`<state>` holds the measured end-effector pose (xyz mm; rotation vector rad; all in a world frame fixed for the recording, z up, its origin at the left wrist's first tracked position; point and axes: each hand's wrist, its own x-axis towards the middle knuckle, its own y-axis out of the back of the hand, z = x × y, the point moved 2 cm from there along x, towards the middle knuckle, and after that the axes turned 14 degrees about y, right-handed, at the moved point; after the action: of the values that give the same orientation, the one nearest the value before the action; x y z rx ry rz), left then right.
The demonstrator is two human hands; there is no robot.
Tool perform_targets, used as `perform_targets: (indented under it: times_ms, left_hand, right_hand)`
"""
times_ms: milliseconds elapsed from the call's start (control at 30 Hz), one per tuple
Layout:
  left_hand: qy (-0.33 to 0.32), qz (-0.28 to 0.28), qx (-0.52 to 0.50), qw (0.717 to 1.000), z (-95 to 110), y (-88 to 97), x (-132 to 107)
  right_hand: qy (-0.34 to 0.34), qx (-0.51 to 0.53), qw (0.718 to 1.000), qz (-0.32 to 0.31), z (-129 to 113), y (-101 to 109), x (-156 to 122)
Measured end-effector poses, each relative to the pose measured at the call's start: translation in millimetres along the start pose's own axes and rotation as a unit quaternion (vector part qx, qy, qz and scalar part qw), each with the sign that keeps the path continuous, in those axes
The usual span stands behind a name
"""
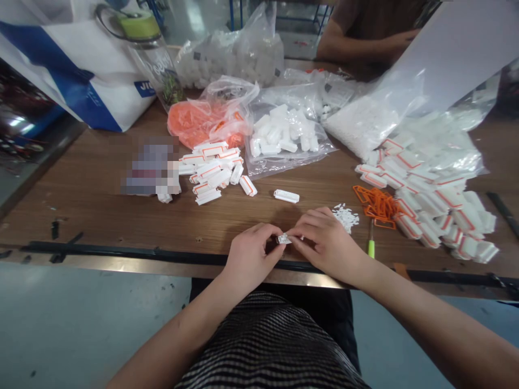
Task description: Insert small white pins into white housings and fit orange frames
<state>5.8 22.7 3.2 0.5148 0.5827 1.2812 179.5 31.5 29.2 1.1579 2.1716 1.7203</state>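
— What is happening closest in?
— The left hand [249, 254] and the right hand [324, 240] are meeting over the near edge of the table [101, 216]. Both are pinching one small white piece [284, 238] between thumb and fingertips, each gripping an end of it.
— And just past them?
— A heap of tiny white bits [346, 216] is lying just beside the right hand, and a green-handled tool [371, 246] is resting near that wrist. A single white block [286, 196] is sitting alone a little further out.
— To the sides?
— Orange rings [379, 206] are tangling against a big pile of orange-trimmed blocks [438, 210] on the right. A smaller pile [213, 170] of the same kind is spreading out on the left.
— Further back?
— A bag of orange parts [198, 121] and a bag of white parts [284, 135] are lying open side by side (more clear bags are crowding behind them). A jar [156, 59] is standing by a white and blue bag [81, 70], and another person's arm [365, 40] is resting at the far edge.
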Motion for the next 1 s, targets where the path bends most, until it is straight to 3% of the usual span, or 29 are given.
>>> perform_targets:
  times_ms: [133, 267, 400, 533, 767, 1000]
  left_hand:
    - [0.003, -0.001, 0.001, 1.000, 0, -0.8, 0]
    - [0.001, -0.001, -0.008, 1.000, -2, -2.0, -1]
    - [-0.002, 0.006, -0.007, 1.000, -3, -1.7, -1]
    - [0.000, 0.006, -0.005, 1.000, -2, -1.4, 0]
    - [-0.008, 0.004, -0.012, 1.000, -1, -1.4, 0]
    - [-0.004, 0.004, -0.004, 1.000, -1, -0.9, -1]
  right_hand:
    - [-0.026, 0.032, 0.999, 0.024, 4, -4, -1]
    - [-0.012, 0.015, 1.000, 0.025, 3, -6, 2]
    - [0.018, -0.031, 0.999, -0.003, -2, -5, 7]
    - [0.019, 0.002, 0.999, -0.035, -3, -3, 7]
    - [0.000, 0.041, 0.998, 0.043, 6, 4, -4]
    - [0.007, -0.022, 1.000, 0.016, 0, 3, -1]
